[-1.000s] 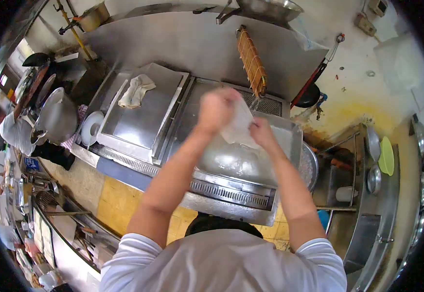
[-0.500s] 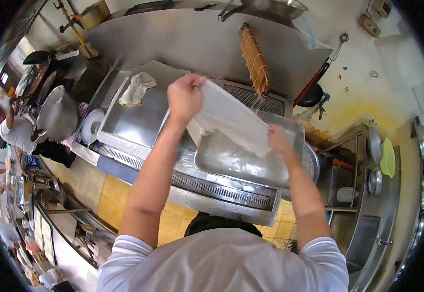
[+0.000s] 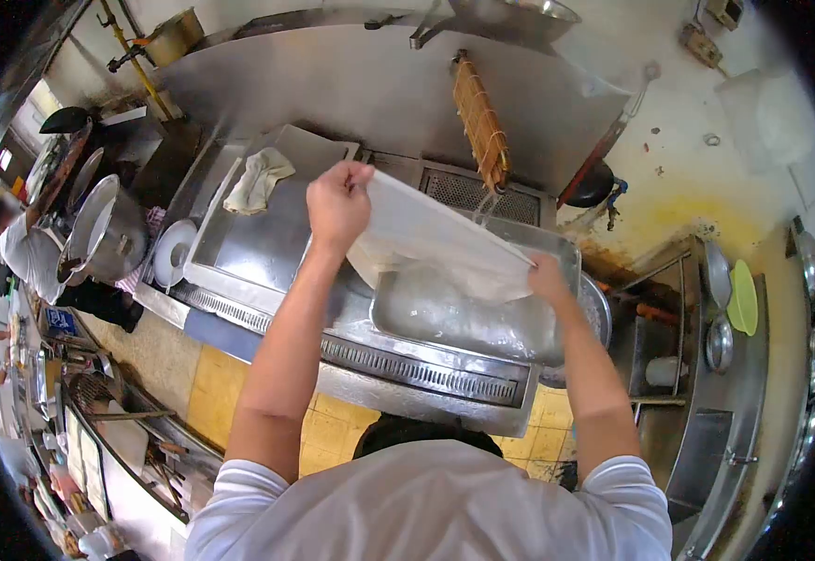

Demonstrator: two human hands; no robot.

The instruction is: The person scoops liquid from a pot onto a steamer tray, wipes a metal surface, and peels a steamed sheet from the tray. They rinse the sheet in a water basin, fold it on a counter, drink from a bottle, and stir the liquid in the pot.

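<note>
A thin white cloth (image 3: 431, 220) is stretched at a slant between my two hands, its upper edge pulled straight. My left hand (image 3: 339, 208) pinches the upper left corner. The opposite corner is gripped by my right hand (image 3: 547, 279), which is lower and partly hides its own fingers. Below the cloth lies a rectangular metal tray (image 3: 407, 327) with a wet, shiny bottom. The cloth's sagging lower part overlaps the tray in this view and hides its back left area.
To the left, a crumpled towel (image 3: 259, 181) lies over a second metal tray (image 3: 281, 224). A rolled bamboo mat (image 3: 482, 122) hangs on the back panel. A large pot (image 3: 113, 229) and a person (image 3: 29, 248) are farther left; shelves with a green bowl (image 3: 742, 297) stand right.
My hands have drawn farther apart, the left one moving left and slightly down, the right one a little right. The cloth's upper edge is now stretched wider.
</note>
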